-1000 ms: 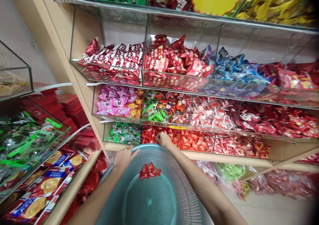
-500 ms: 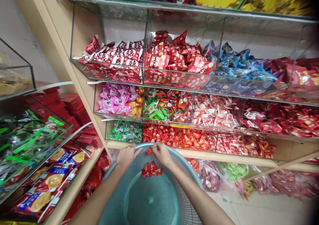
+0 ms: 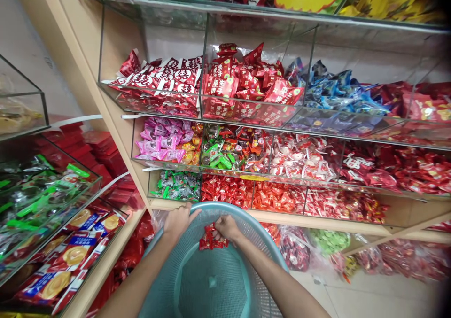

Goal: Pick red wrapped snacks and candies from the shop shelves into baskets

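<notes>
A blue-green plastic basket (image 3: 169,271) with mesh sides stands in front of me. My left hand (image 3: 179,221) grips its far left rim, fingers over the edge and thumb stretched along the inside. Inside the basket, my right hand (image 3: 227,228) is closed, with its fingertips at a small bunch of red-wrapped candies (image 3: 207,243) against the far inner wall. A red candy shows at the fingertips, partly hidden by the fingers and merging with the bunch below.
Behind the basket, a wooden shelf has clear bins of wrapped candies (image 3: 225,191) in several rows. Bins on the left hold green-wrapped sweets (image 3: 52,196) and packaged biscuits (image 3: 75,252). Bagged candies (image 3: 296,247) lie under the shelf, beside the tiled floor (image 3: 369,290).
My right hand has moved down with the red candy, from near the far rim to the bunch inside the basket. My left hand stays on the rim.
</notes>
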Action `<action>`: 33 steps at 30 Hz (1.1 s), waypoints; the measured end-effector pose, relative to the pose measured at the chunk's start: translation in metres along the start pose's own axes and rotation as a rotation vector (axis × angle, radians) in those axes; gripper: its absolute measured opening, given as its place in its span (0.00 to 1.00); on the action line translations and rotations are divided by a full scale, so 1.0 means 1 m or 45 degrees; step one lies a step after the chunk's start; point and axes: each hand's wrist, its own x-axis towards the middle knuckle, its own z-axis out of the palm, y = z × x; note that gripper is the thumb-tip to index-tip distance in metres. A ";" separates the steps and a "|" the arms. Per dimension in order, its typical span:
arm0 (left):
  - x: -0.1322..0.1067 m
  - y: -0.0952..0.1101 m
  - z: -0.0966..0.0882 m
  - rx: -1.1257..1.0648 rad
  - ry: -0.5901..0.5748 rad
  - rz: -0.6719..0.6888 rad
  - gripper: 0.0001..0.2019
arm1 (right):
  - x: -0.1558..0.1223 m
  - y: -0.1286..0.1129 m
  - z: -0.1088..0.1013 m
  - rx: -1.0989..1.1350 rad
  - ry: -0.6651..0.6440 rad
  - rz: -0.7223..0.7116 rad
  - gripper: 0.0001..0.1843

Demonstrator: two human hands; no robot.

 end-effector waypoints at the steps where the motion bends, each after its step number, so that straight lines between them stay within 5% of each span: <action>1: 0.000 0.000 0.000 0.006 0.007 0.001 0.32 | -0.001 0.001 0.000 -0.035 0.015 0.002 0.05; 10: 0.001 -0.002 0.005 0.030 0.029 0.007 0.34 | -0.015 -0.014 -0.008 -0.700 0.424 -0.128 0.10; 17: 0.003 -0.003 0.003 0.005 -0.001 0.015 0.32 | -0.009 -0.056 -0.047 -0.713 0.494 -0.441 0.09; 22: 0.002 -0.004 0.001 0.010 0.007 0.009 0.31 | 0.012 -0.076 -0.061 -0.869 0.558 -0.362 0.10; 33: 0.002 -0.005 0.002 0.001 -0.027 -0.024 0.30 | 0.038 -0.081 -0.047 -0.995 0.554 -0.258 0.14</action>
